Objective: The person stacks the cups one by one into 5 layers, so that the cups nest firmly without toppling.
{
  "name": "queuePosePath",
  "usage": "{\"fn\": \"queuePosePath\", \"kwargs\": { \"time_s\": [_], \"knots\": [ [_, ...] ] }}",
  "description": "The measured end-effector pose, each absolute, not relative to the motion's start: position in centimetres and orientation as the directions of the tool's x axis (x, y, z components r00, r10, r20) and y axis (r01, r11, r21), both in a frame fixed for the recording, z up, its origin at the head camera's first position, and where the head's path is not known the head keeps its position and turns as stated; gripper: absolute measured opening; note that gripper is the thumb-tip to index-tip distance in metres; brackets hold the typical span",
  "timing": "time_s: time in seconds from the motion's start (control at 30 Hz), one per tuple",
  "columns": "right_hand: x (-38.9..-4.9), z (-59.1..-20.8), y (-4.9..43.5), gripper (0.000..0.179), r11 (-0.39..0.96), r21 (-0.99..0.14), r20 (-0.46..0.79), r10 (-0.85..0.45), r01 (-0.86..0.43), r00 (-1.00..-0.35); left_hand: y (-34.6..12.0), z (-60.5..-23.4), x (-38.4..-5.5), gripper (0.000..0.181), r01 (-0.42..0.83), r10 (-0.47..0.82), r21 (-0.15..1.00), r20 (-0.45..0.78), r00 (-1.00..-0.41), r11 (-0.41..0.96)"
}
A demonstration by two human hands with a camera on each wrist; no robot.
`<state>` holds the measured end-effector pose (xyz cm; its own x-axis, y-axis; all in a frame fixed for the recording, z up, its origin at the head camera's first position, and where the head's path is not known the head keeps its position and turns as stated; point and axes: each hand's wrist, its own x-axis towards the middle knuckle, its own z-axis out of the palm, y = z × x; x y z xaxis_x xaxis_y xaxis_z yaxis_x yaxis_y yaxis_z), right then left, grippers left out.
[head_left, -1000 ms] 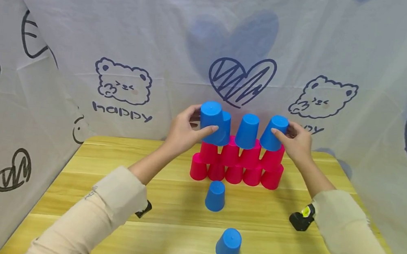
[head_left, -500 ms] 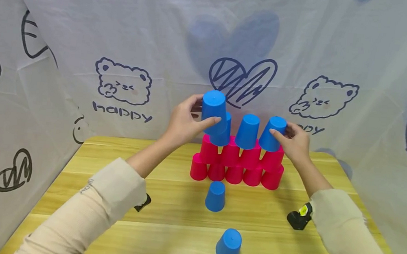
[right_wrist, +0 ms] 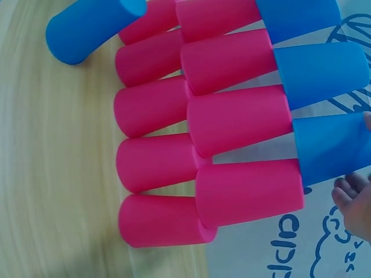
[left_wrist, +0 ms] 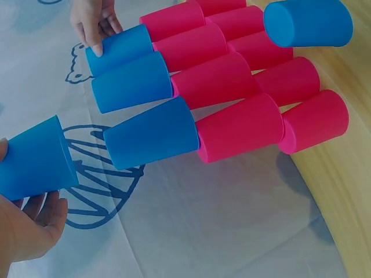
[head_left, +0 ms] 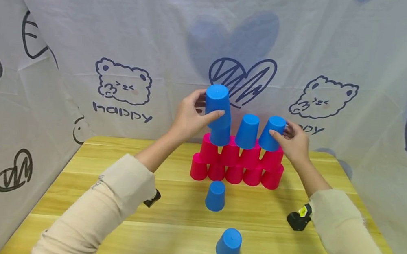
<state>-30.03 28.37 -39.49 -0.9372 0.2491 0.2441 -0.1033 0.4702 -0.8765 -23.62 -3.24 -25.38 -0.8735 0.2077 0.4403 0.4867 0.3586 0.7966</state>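
Observation:
My left hand [head_left: 189,117] grips an upside-down blue cup [head_left: 218,99] between thumb and fingers. In the left wrist view this held cup [left_wrist: 36,161] hangs apart from the cups below. Beneath it stands the left blue cup [head_left: 220,137] of a third row, partly covered in the head view. The middle blue cup [head_left: 248,131] stands untouched beside it. At the row's right end, my right hand [head_left: 296,143] holds a blue cup [head_left: 272,134], thumb in front. The right wrist view has that cup [right_wrist: 333,147] sitting on the upper red cups [right_wrist: 249,188].
A lower row of red cups [head_left: 233,174] rests on the wooden table [head_left: 115,200]. Two more upside-down blue cups stand in front: a nearer cup [head_left: 229,246] and a farther cup [head_left: 215,195]. A printed cloth [head_left: 178,79] hangs behind.
My left hand has raised its blue cup and brought it slightly right, over the left cup of the third row. My right hand has shifted its cup a little to the left.

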Motion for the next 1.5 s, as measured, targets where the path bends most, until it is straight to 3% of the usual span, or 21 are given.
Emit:
{"fn": "queuePosePath", "kwargs": {
  "time_s": [0.07,0.2,0.57,1.03,1.5],
  "knots": [
    [-27.1,-36.6,26.3,0.079,0.485,-0.871,0.224,0.246,-0.08,-0.943,-3.2,-25.4,-23.8,0.055,0.479,0.196,0.802,0.436,-0.878,0.357],
    [-24.3,-34.6,24.5,0.075,0.483,-0.873,0.237,0.292,-0.071,-0.927,-2.9,-25.4,-24.0,0.056,0.462,0.188,0.809,0.422,-0.887,0.363],
    [-20.6,-36.2,23.3,0.059,0.498,-0.843,0.402,0.335,-0.202,-0.852,-1.6,-25.5,-24.6,0.057,0.452,0.178,0.809,0.416,-0.892,0.377],
    [-17.0,-37.5,22.6,0.053,0.492,-0.855,0.314,0.238,-0.164,-0.919,-0.8,-25.5,-25.7,0.058,0.386,0.14,0.828,0.361,-0.922,0.408],
    [-15.6,-40.4,22.0,0.05,0.465,-0.854,0.332,0.143,-0.233,-0.932,0.9,-25.4,-26.3,0.059,0.361,0.134,0.84,0.336,-0.932,0.406]
  ]
}}
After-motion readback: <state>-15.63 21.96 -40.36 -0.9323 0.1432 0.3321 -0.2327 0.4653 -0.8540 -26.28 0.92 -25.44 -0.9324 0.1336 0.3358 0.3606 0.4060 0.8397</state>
